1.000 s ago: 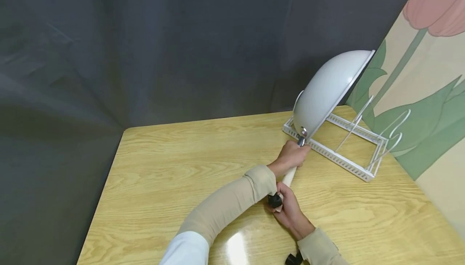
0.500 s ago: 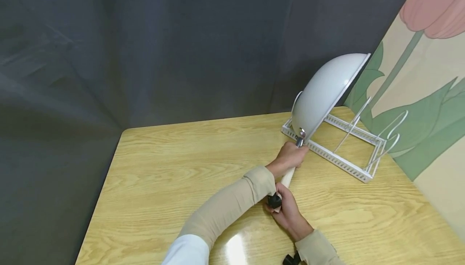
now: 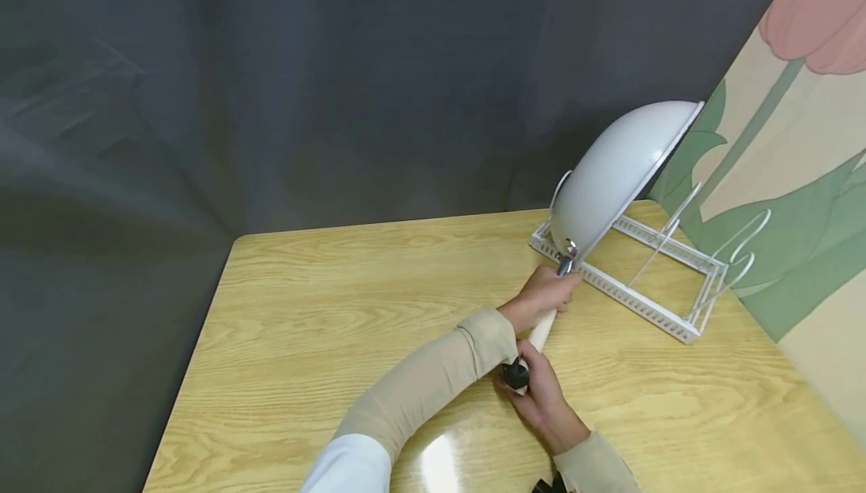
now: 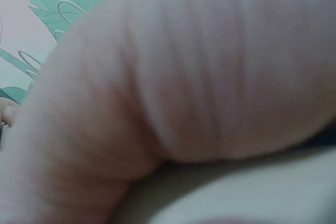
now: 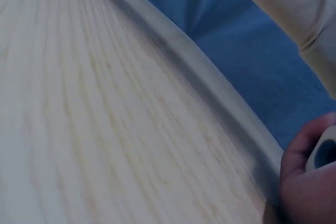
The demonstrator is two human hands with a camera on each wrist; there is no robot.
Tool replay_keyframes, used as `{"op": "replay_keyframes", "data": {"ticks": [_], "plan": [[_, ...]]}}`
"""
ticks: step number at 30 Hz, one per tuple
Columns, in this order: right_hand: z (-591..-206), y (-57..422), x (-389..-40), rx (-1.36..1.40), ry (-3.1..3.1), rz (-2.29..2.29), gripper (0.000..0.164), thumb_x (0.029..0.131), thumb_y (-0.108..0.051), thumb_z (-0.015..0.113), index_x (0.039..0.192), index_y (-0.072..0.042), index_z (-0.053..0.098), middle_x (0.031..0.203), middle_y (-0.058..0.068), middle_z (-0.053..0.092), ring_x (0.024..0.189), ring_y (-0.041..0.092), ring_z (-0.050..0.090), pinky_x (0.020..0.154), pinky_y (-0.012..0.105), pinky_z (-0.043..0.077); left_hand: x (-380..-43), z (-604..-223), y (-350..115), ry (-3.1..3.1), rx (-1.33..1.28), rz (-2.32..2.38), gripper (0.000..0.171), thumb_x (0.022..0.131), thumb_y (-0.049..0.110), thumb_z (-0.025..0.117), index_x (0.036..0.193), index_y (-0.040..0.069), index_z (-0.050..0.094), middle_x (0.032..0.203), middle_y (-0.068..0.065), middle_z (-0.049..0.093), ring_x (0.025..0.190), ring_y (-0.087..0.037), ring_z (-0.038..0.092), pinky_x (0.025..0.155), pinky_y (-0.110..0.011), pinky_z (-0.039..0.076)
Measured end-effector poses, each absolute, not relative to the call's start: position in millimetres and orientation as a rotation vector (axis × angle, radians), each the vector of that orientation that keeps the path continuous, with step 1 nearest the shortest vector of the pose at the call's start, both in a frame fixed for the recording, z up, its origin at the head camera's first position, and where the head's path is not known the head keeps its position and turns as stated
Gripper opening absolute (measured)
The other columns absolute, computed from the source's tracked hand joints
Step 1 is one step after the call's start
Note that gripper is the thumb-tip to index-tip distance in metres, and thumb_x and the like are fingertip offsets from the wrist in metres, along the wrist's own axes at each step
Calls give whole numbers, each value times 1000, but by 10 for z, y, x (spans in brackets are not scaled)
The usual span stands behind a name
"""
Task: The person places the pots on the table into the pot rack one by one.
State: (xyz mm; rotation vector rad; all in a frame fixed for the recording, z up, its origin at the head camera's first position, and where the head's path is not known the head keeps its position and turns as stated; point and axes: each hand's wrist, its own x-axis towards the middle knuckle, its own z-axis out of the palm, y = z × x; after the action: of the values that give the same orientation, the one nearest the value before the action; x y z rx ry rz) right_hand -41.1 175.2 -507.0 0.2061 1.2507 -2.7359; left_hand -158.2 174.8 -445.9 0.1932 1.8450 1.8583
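A white wok (image 3: 619, 170) stands tilted on its side in a white wire rack (image 3: 643, 306), its rounded outside facing left. Its pale handle (image 3: 543, 330) slopes down toward me from a metal joint (image 3: 566, 261) at the rim. High on this handle, close to the joint, my left hand (image 3: 543, 294) grips it. My right hand (image 3: 543, 401) holds the lower end, beneath the left forearm. In the right wrist view, curled fingers (image 5: 299, 153) wrap the handle's end, which has a dark hole. Skin fills most of the left wrist view and hides the grip there.
The rack's upright wire loops (image 3: 747, 234) rise at its right end, near a wall with painted tulips (image 3: 778, 177). A dark curtain (image 3: 372, 87) hangs behind the wooden table (image 3: 325, 313). Black camera mounts (image 3: 516, 374) sit at the wrists.
The whole scene shifts slightly with the head camera. Both hands keep their holds on the handle, and the wok stays tilted in the rack.
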Motion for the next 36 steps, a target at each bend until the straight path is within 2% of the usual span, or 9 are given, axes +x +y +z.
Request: {"op": "replay_keyframes", "data": {"ticks": [3,7,11,14,18,23,29,36], "plan": [[-5051,1729,-405,443,1367,-2735,25,97,0,45,78,-11,57,67,-5,54,53,5,46,49,17,38,-1579,-4491,1748,1768,224,1896,35,94,12,60,64,19,44,53,7,40,46,-6,37,43,-20,32],[-5037,1740,-413,562,1465,-2699,23,96,-2,52,75,-12,56,66,-4,53,56,6,47,50,19,39,-1584,-4524,1717,1698,259,1896,30,95,12,60,70,17,46,55,4,43,45,-7,39,42,-20,35],[-5014,1778,-425,552,1487,-2683,25,99,-3,52,76,-11,56,68,-2,53,60,8,50,52,21,42,-1579,-4552,1667,1629,274,1872,23,98,12,63,79,15,50,58,2,48,45,-9,42,42,-21,37],[-4982,1817,-440,541,1498,-2695,20,100,-1,52,82,-9,54,70,1,53,62,10,49,54,21,43,-1578,-4560,1641,1597,295,1850,18,99,13,65,85,14,54,60,1,50,47,-9,45,43,-21,39],[-4913,1863,-472,542,1492,-2724,11,99,2,51,93,-7,51,76,2,52,65,11,48,58,21,44,-1596,-4556,1627,1586,322,1835,14,99,14,66,89,15,57,62,0,53,49,-9,48,45,-21,41],[-4866,1896,-505,491,1461,-2743,12,99,5,46,101,-6,49,83,2,51,66,11,47,59,21,42,-1610,-4552,1622,1582,327,1843,13,101,13,63,90,14,57,62,0,53,49,-10,47,44,-21,40],[-4872,1922,-491,475,1454,-2726,12,101,4,45,100,-7,49,83,2,50,66,11,46,60,21,42,-1597,-4554,1628,1582,307,1820,13,100,13,65,89,15,58,60,-1,53,48,-11,48,45,-22,42],[-4863,1968,-490,514,1524,-2716,9,101,1,51,96,-6,54,80,1,54,69,11,50,63,21,45,-1608,-4523,1588,1565,334,1787,6,100,14,67,99,12,61,65,-5,60,53,-14,57,50,-25,49]]}}
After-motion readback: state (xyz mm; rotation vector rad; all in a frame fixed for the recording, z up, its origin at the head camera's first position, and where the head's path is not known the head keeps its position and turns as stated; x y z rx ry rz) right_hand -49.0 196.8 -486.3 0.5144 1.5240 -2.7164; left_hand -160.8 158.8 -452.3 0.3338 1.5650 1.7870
